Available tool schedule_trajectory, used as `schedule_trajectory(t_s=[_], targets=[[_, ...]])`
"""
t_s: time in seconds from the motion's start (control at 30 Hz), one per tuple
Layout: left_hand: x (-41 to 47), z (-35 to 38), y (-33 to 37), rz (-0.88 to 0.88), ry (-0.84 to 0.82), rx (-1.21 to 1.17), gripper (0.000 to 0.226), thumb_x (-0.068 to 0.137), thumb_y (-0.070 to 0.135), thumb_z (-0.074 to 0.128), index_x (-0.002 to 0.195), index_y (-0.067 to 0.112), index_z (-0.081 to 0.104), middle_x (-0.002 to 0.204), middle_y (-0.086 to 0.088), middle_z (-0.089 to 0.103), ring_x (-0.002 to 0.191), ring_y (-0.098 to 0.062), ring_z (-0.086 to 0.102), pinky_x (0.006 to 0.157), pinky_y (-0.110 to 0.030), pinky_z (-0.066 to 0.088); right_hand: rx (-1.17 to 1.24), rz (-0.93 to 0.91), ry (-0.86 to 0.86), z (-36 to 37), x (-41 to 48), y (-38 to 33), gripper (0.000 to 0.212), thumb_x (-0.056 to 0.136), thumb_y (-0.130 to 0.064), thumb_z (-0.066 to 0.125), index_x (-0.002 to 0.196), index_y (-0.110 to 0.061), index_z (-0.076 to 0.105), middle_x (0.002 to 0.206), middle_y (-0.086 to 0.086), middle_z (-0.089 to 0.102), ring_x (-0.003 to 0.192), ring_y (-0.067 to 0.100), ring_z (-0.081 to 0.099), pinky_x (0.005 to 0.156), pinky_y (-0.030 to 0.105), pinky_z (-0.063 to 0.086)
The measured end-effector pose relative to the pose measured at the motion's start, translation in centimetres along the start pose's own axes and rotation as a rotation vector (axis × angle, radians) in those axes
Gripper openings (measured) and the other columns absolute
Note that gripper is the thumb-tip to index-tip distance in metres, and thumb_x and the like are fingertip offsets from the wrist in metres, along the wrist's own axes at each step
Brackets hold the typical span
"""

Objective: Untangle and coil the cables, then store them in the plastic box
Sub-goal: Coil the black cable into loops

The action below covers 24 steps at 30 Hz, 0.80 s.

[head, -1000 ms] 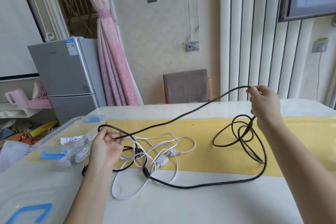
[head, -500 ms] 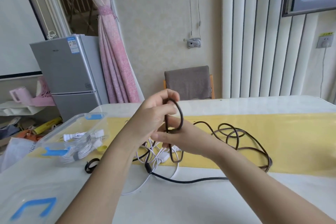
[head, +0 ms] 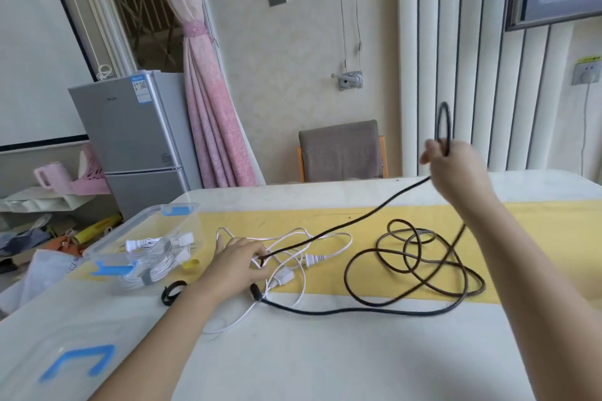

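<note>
1 blk cable (head: 255,291), 1 loose wht cable (head: 314,259), 1 box (head: 153,218), 2 hands: L (head: 234,265), R (head: 456,169).

black cable (head: 404,192) taut between right hand (head: 456,169), loop in its grip, and left hand (head: 234,265), seemingly a pinch

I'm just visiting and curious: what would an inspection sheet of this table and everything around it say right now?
Surface: white table with a yellow runner across it.
Job's things: clear plastic box at the left, bundled white cables inside; its lid lies nearer.
Clutter: black strap and a small yellow item beside the box.
Hands: left hand pinches the black cable low over the table; right hand holds a small loop of it raised.
Cables: black cable lies in loose loops on the runner; white cable is tangled by the left hand, crossing the black one.
Surroundings: grey fridge, pink curtain, chair behind the table.
</note>
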State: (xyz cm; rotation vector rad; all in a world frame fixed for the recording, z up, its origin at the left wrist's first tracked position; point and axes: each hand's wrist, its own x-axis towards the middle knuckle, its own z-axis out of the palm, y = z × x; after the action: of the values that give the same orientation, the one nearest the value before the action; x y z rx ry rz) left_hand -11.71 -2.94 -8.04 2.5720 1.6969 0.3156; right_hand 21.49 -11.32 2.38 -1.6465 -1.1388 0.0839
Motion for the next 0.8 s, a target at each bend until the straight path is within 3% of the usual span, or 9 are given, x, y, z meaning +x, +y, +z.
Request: schedule_trajectory(t_s=[0.13,0.23,0.27,0.33,0.4,0.5,0.6,0.7,0.8], targets=[[0.2,-1.7,-0.2,-0.078,-0.125,0.021,0.034,0.078,0.041,0.063,0.111,0.04,0.054,0.104,0.017,0.056,0.116,-0.01,0.047,0.115,-0.041,0.007,-0.276,0.02,0.094,-1.6,1.4,3.1,0.035,0.101,-0.023,0.036,0.095,-0.001,0.062,0.091,0.019,0.064,0.083,0.036,0.053,0.066,0.036,0.038],[0.6,-2.0,0.7,-0.084,-0.296,-0.074,0.062,0.081,0.027,0.067,0.137,0.037,0.043,0.132,0.012,0.048,0.131,-0.02,0.033,0.114,-0.04,0.022,-0.429,0.04,0.002,-0.5,1.2,3.3,0.022,0.097,-0.011,0.043,0.097,-0.003,0.063,0.087,0.017,0.06,0.079,0.032,0.047,0.062,0.032,0.033],[0.8,-1.9,1.3,-0.059,-0.319,-0.104,0.059,0.081,0.028,0.068,0.136,0.035,0.046,0.131,0.011,0.05,0.129,-0.021,0.037,0.108,-0.035,0.031,-0.478,0.039,-0.028,-0.1,0.9,3.0,0.019,0.093,-0.004,0.044,0.096,-0.003,0.063,0.088,0.017,0.06,0.078,0.031,0.045,0.062,0.031,0.033],[1.6,-1.2,2.5,0.016,-0.309,-0.134,0.025,0.085,0.037,0.065,0.108,0.027,0.063,0.099,0.008,0.062,0.098,-0.018,0.058,0.083,-0.029,0.045,-0.572,0.036,-0.08,0.4,0.3,2.3,0.019,0.087,0.005,0.044,0.093,-0.003,0.06,0.095,0.018,0.062,0.079,0.03,0.044,0.063,0.03,0.033],[2.1,-0.9,3.1,0.008,-0.224,-0.089,0.02,0.089,0.036,0.06,0.08,0.018,0.062,0.075,0.003,0.057,0.076,-0.021,0.056,0.066,-0.03,0.041,-0.635,0.029,-0.125,0.9,-0.3,1.7,0.019,0.086,0.007,0.042,0.095,-0.004,0.056,0.104,0.018,0.06,0.085,0.033,0.049,0.066,0.03,0.034],[3.1,-0.9,3.0,0.032,-0.038,-0.079,0.031,0.09,0.033,0.061,0.075,0.006,0.067,0.08,-0.011,0.062,0.078,-0.026,0.058,0.07,-0.034,0.043,-0.642,0.007,-0.149,1.7,-1.2,1.7,0.024,0.088,0.001,0.043,0.111,-0.001,0.052,0.115,0.018,0.052,0.106,0.035,0.052,0.071,0.03,0.033],[3.2,-3.0,4.4,0.047,0.227,-0.38,0.027,0.094,0.026,0.057,0.075,0.011,0.07,0.069,-0.003,0.064,0.067,-0.017,0.059,0.066,-0.03,0.042,-0.647,-0.037,-0.176,2.7,-1.7,1.8,0.023,0.091,-0.006,0.045,0.114,-0.002,0.047,0.118,0.017,0.05,0.111,0.034,0.05,0.074,0.029,0.031],[3.8,-6.7,6.7,0.073,0.57,-0.805,0.032,0.101,0.023,0.045,0.073,0.013,0.058,0.055,-0.001,0.056,0.053,-0.01,0.054,0.057,-0.024,0.045,-0.607,-0.062,-0.216,3.7,-2.1,1.7,0.029,0.09,-0.008,0.047,0.118,-0.005,0.042,0.117,0.016,0.048,0.108,0.034,0.048,0.073,0.029,0.031],[3.6,-9.1,8.8,0.152,0.441,-1.055,0.04,0.103,0.029,0.038,0.072,0.011,0.054,0.045,0.005,0.029,0.037,-0.007,0.028,0.039,-0.019,0.027,-0.597,-0.067,-0.247,4.5,-2.4,2.0,0.052,0.088,-0.01,0.051,0.135,-0.011,0.03,0.12,0.015,0.043,0.098,0.032,0.043,0.072,0.031,0.032]])
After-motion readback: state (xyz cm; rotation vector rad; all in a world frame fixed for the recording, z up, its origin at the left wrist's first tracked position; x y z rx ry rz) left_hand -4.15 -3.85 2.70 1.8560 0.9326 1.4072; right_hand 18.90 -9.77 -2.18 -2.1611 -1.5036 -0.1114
